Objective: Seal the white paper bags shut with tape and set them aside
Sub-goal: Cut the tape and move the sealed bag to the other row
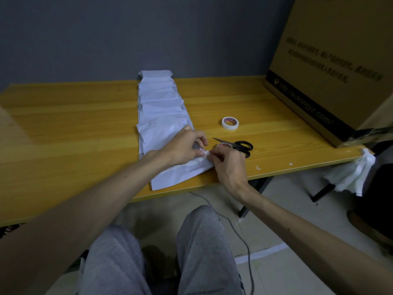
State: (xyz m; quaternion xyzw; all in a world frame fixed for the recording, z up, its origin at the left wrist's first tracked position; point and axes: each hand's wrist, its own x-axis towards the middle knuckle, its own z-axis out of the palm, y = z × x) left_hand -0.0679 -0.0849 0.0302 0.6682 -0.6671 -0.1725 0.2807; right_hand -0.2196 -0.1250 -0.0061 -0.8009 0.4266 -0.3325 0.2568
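Bag [180, 173]: thin, light, limp, creases easily. Left hand [182, 145] and right hand [229, 165] pinch its folded end, fingertips nearly meeting. Best gripped there. Scissors [238, 145] just beyond right fingers.

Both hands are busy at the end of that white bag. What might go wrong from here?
1. The left hand and right hand both pinch the folded end of the crumpled white paper bag; the thin paper might tear or seal crooked.
2. The black-handled scissors lie just behind the right hand, which may knock them.
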